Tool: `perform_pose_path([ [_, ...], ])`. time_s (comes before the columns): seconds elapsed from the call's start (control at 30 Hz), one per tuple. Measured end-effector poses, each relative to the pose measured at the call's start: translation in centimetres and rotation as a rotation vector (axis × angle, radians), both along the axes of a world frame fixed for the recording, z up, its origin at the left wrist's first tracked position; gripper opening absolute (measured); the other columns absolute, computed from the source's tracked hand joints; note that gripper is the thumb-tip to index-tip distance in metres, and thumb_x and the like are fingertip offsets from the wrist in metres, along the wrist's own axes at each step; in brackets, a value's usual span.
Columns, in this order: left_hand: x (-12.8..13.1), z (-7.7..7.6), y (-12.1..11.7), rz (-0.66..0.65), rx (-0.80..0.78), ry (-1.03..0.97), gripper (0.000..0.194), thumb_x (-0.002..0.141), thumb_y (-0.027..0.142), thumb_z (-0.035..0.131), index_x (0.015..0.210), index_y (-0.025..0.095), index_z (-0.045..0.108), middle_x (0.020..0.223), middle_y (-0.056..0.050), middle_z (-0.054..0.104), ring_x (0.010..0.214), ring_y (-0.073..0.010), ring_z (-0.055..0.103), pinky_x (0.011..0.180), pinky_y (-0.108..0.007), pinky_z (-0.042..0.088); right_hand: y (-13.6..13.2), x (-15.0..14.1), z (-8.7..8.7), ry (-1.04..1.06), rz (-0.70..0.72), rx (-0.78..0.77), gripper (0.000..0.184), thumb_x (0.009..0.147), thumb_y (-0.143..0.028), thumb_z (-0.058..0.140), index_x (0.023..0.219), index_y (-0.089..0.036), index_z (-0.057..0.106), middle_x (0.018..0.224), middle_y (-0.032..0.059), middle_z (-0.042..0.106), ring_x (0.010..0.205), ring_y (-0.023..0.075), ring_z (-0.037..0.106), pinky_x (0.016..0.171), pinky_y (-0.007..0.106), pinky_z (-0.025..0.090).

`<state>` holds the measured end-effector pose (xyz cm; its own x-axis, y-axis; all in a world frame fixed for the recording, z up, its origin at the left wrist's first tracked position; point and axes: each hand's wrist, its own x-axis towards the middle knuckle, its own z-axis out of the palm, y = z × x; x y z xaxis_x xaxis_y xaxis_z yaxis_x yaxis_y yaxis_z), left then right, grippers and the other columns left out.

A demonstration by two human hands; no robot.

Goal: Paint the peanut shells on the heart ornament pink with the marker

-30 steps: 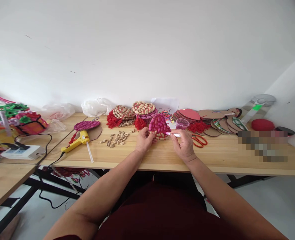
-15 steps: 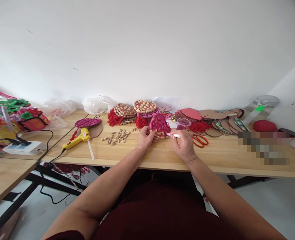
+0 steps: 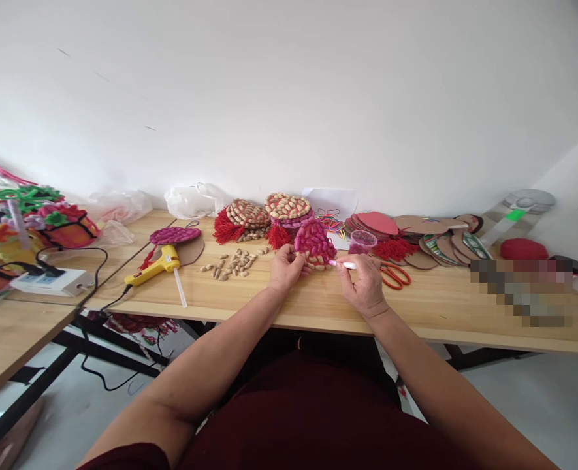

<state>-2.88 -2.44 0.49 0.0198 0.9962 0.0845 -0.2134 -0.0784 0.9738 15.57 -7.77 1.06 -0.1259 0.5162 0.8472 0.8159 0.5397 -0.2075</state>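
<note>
Still pinching pink peanut disc [image 3: 317,239] in left hand [image 3: 285,269] and gripping white pen [image 3: 349,266] in right hand [image 3: 366,282], barely shifted within 1 second, seemingly mid-colouring at the disc's lower edge.

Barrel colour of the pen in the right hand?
Pen barrel is white; best seen in the head view.

Between the left hand [image 3: 287,269] and the right hand [image 3: 363,282], a peanut piece [image 3: 314,238]. In the right hand, a pen [image 3: 349,266]. Behind that hand, a cup [image 3: 363,241]; just to the hand's right, scissors [image 3: 394,273]. Along the worktop's [image 3: 318,313] back edge, going right: a bag [image 3: 193,201], two peanut stacks [image 3: 287,206], cardboard pieces [image 3: 416,224]. Left of the hands, loose peanuts [image 3: 238,262], then a glue gun [image 3: 154,268], then a power strip [image 3: 69,282] near the front edge.
</note>
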Motion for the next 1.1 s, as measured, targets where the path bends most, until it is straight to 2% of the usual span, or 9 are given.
perform_pose_path([
  [0.67, -0.09, -0.13, 0.0, -0.008, 0.011, 0.032, 0.022, 0.077, 0.032, 0.074, 0.08, 0.023, 0.054, 0.056, 0.003, 0.065, 0.049, -0.0172, 0.066, 0.046, -0.026, 0.053, 0.03, -0.06, 0.0, -0.015, 0.0, 0.018, 0.006, 0.097, -0.025, 0.058, 0.093, -0.023, 0.063, 0.088, 0.0024, 0.076, 0.079, 0.02, 0.066, 0.083, 0.038, 0.038],
  [1.1, -0.12, 0.32, -0.17, -0.003, -0.011, 0.03, 0.018, 0.078, 0.028, 0.071, 0.079, 0.022, 0.053, 0.055, 0.004, 0.064, 0.048, -0.0156, 0.065, 0.046, -0.024, 0.053, -0.03, -0.02, 0.14, 0.004, -0.015, 0.034, 0.008, 0.097, -0.025, 0.058, 0.093, -0.022, 0.064, 0.087, 0.0027, 0.076, 0.079, 0.0192, 0.068, 0.084, 0.038, 0.04],
])
